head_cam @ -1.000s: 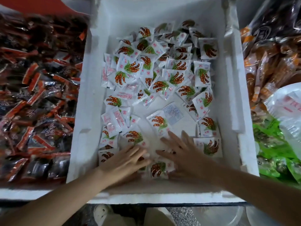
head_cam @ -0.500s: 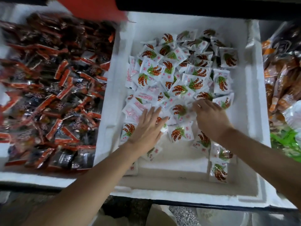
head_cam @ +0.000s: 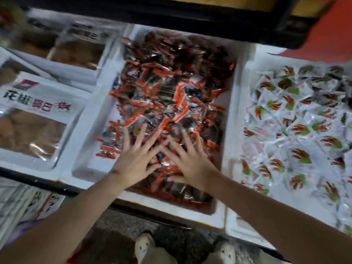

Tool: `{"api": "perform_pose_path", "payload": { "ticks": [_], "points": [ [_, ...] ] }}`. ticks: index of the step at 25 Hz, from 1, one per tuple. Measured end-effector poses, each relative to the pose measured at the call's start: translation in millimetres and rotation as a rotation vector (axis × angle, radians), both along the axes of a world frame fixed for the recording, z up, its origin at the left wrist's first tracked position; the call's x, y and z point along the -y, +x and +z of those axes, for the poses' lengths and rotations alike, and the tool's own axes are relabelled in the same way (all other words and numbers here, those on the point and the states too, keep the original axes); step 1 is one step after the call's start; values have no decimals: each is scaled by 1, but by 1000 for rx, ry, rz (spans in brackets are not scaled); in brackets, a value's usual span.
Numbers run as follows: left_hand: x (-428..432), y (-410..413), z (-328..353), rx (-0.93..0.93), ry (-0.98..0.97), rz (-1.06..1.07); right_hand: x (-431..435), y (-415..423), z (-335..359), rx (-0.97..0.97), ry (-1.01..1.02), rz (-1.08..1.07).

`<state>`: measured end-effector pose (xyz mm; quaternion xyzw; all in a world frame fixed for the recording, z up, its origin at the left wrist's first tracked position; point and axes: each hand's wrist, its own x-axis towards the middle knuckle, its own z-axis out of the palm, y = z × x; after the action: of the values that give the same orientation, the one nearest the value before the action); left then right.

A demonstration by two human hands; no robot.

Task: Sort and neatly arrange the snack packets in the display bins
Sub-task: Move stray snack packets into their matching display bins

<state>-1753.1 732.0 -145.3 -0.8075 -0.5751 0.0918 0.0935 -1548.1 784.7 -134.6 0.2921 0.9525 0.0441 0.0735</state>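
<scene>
The left hand (head_cam: 133,161) and the right hand (head_cam: 190,162) lie palm down, side by side, on a heap of dark foil snack packets with red-orange stripes (head_cam: 171,92), which fills the middle white foam bin (head_cam: 89,138). On both hands the fingers are straight and fanned wide and grip nothing. The left fingers (head_cam: 140,135) and the right fingers (head_cam: 187,141) rest flat on the packets, and the inner fingertips of the two hands come close together; blur hides whether they touch. Most of the heap lies beyond the fingertips, toward the bin's far wall. More packets show between the thumbs and just outside the left little finger. Past the right hand's outer fingers, across the foam wall, a second white foam bin (head_cam: 247,231) holds small white packets printed with red and green claws (head_cam: 295,130). Past the left hand's outer fingers lie large flat white bags with clear windows (head_cam: 34,121). Behind the wrists, pale shoes (head_cam: 144,244) stand on the floor.
</scene>
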Motion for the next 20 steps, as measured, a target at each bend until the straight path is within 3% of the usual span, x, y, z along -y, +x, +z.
{"api": "perform_pose_path", "payload": {
  "ticks": [3, 5, 10, 16, 20],
  "points": [
    [-36, -52, 0, -85, -47, 26, -52, -29, 0, 188, 12, -36],
    [-59, -79, 5, 3, -39, 140, -84, -34, 6, 268, 97, -86],
    [-89, -106, 22, 164, -193, 177, -138, -29, 29, 247, -21, -398],
    [-90, -94, 33, 112, -252, 209, -98, -41, 61, -278, -268, -445],
    [-68, -85, 44, 138, -317, 196, -52, -70, 61, -306, -134, -274]
  ]
}}
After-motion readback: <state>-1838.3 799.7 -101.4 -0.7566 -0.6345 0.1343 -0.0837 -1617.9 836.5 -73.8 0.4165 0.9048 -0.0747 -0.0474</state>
